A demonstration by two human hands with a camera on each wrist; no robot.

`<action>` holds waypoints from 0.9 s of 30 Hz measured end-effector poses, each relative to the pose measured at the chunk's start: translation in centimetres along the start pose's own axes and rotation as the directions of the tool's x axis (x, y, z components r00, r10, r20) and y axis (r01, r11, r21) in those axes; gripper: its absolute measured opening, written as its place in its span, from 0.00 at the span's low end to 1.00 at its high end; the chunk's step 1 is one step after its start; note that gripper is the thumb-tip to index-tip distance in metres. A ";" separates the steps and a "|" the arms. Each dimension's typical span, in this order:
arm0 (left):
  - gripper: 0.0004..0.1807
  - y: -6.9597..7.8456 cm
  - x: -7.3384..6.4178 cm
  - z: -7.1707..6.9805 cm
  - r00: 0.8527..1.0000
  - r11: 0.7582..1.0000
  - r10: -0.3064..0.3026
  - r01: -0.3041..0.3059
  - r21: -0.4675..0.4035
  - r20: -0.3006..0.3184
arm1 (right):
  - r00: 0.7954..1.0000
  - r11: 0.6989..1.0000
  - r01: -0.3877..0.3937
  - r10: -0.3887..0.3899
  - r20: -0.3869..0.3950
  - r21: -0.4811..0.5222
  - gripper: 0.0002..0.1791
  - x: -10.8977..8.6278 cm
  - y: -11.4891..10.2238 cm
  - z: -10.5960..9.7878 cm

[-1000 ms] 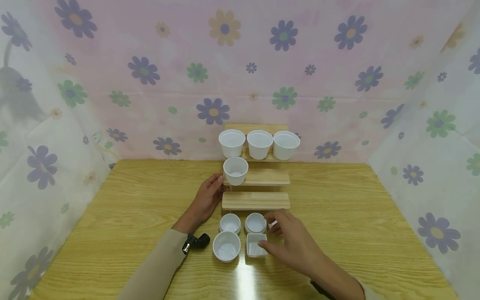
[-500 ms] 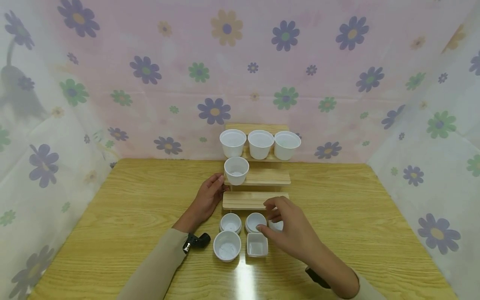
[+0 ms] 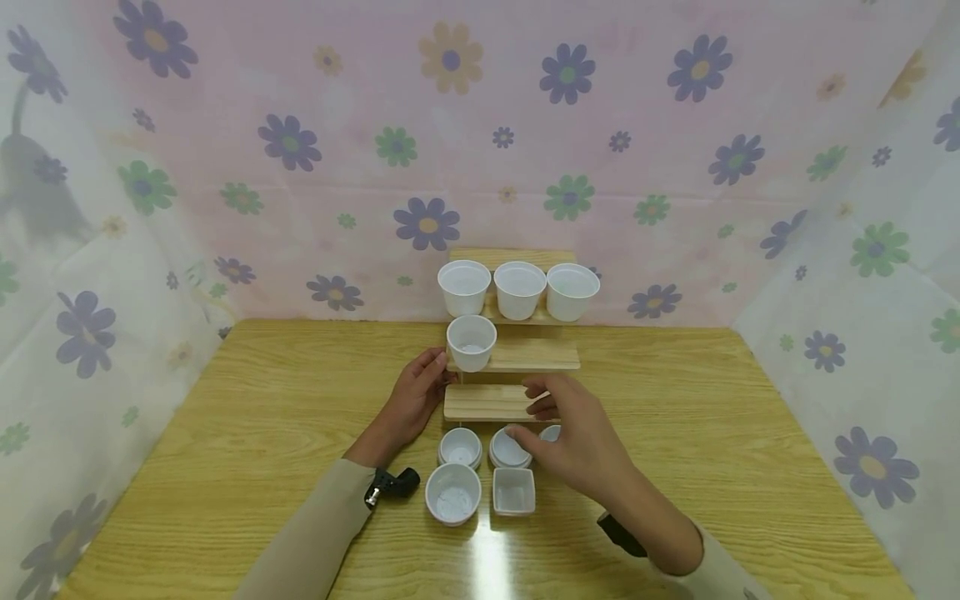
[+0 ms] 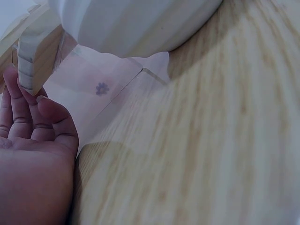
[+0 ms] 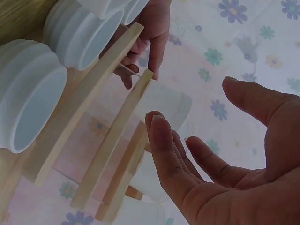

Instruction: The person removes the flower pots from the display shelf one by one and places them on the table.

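While left hand [image 3: 414, 398] apparently still pinches rack [image 3: 536, 354] | right hand [image 3: 583, 435]: moved forward

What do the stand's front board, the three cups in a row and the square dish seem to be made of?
Front board: wood, smooth and pale, by its grain lines.
Three cups: likely plastic, smooth and white, judging by thin rims.
Square dish: smooth and white, perhaps ceramic or plastic; its plain surface leaves that open.
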State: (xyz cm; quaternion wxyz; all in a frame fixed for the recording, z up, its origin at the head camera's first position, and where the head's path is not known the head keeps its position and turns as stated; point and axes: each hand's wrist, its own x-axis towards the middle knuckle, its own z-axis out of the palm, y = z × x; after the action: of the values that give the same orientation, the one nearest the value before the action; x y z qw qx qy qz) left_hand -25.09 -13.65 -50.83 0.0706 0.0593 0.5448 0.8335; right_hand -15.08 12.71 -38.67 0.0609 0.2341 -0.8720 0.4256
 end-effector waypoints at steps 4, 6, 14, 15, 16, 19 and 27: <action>0.08 0.0 0.0 0.0 1.000 1.000 0.002 -0.002 -0.001 -0.001 | 1.000 1.000 -0.001 0.001 -0.016 0.013 0.30 0.6 -0.1 0.0; 0.08 0.0 0.0 0.0 1.000 1.000 0.004 -0.004 0.000 0.002 | 1.000 1.000 0.004 -0.004 -0.024 0.016 0.30 0.9 -0.1 -0.1; 0.09 0.0 0.0 -0.1 1.000 1.000 0.009 -0.009 0.012 0.026 | 0.997 0.999 0.034 -0.035 -0.071 -0.005 0.33 2.2 -0.2 -0.2; 0.09 0.0 -0.1 -0.1 1.000 1.000 0.009 -0.009 0.013 0.026 | 0.997 0.999 0.033 -0.033 -0.075 -0.002 0.33 2.3 -0.2 -0.2; 0.09 0.0 -0.1 -0.1 1.000 1.000 0.007 -0.007 0.012 0.025 | 0.996 1.000 0.031 -0.031 -0.078 0.005 0.33 2.5 -0.2 -0.1; 0.09 0.1 -0.1 -0.1 1.000 1.000 0.005 -0.005 0.011 0.022 | 0.996 1.000 0.018 -0.017 -0.088 0.018 0.34 3.0 -0.3 0.0; 0.10 0.1 0.0 -0.1 1.000 1.000 0.001 -0.001 0.013 0.022 | 0.994 0.999 -0.016 0.020 -0.111 0.038 0.35 4.1 -0.5 0.3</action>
State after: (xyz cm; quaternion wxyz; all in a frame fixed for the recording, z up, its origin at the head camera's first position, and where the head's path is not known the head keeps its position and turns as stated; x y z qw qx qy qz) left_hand -25.08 -13.80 -50.74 0.0758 0.0691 0.5493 0.8293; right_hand -18.47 10.77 -37.28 0.1016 0.2033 -0.8613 0.4544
